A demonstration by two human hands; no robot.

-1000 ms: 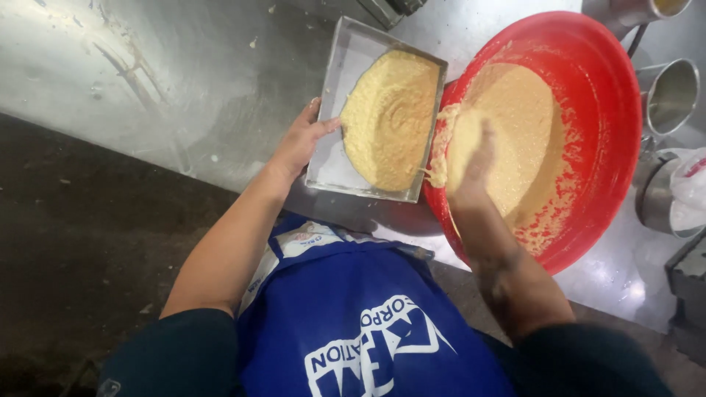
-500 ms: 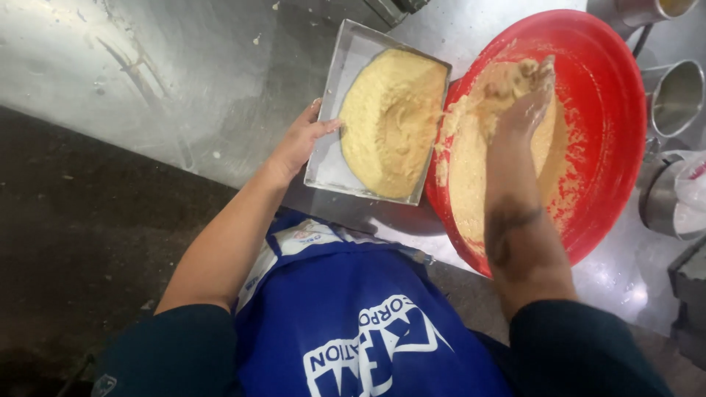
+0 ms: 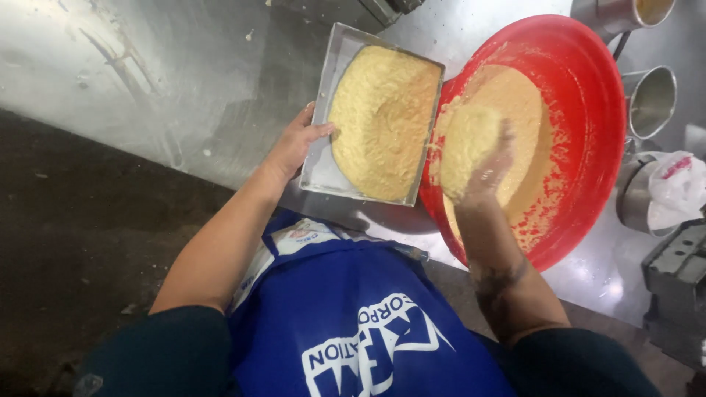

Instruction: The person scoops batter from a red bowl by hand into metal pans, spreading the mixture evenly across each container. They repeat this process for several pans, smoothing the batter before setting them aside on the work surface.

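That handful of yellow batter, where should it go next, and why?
Probably a short move sideways over the metal tray. The right hand holds a scoop of batter above the red bowl, right beside the tray's edge. The left hand grips the tray, and its near corner looks bare of batter.

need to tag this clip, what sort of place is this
Probably a commercial kitchen or bakery: a stainless steel counter, a big red basin of yellow batter beside a metal tray, and steel cups.
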